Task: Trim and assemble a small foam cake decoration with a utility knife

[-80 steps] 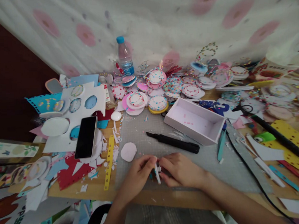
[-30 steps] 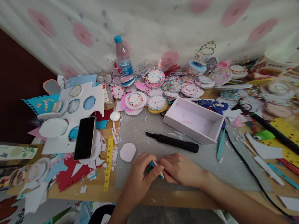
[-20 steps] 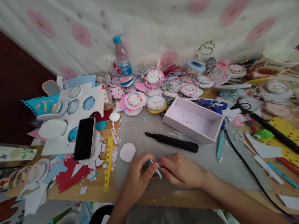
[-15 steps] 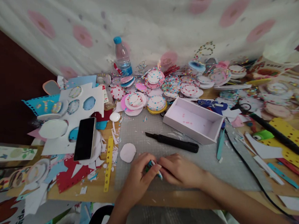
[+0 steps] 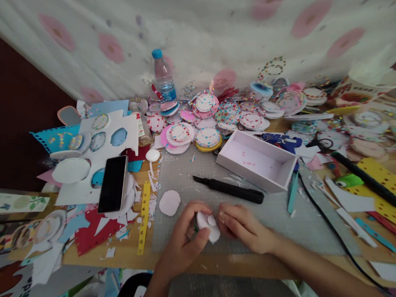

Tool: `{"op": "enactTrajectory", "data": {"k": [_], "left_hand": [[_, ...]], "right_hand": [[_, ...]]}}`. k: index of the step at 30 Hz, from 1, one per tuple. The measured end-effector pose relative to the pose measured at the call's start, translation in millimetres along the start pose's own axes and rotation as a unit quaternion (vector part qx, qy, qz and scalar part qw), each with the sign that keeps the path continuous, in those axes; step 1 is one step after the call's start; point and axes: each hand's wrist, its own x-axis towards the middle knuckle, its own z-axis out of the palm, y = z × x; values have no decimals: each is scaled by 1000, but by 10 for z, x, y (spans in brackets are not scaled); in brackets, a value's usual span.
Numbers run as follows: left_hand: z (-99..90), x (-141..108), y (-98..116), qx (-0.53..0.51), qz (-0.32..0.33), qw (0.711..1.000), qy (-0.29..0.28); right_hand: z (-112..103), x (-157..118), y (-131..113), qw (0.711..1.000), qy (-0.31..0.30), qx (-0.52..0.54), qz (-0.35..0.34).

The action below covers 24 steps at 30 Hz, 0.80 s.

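Near the front edge of the grey cutting mat (image 5: 172,171), my left hand (image 5: 191,229) grips a white paper disc (image 5: 208,226) by its edge, thumb in front. The disc's white face is turned up, with a small raised round piece on it. Just right of the disc is my right hand (image 5: 242,225), its fingertips pinched together; what they hold, if anything, is too small to make out. A loose white paper disc (image 5: 169,202) lies left of my hands. Beyond them lies a black utility knife (image 5: 231,190), blade pointing left.
Behind the knife stands an open white box (image 5: 256,161) with pink bits inside. Teal tweezers (image 5: 292,192) and a black cable (image 5: 322,217) lie to the right. A phone (image 5: 112,184) and yellow strip (image 5: 143,217) are left. Decorated discs (image 5: 208,138) and a bottle (image 5: 164,77) line the back.
My left hand has tilted the disc, so its white face now shows instead of its blue-green patterned edge. My right hand has drawn slightly away to the right, fingertips off the disc.
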Motion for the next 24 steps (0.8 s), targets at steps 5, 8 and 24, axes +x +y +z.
{"op": "enactTrajectory", "data": {"k": [5,8,24], "left_hand": [[-69,7,-23,-12,-7,998,59],[-142,14,-1,79,31,992,91],[-597,514,-25,222,168,952,-130]], "right_hand": [[-6,45,112,980,6,-192,-52],[0,62,153,964,5,-261,-59],[-14,324,130,949,-5,-314,-27]]}}
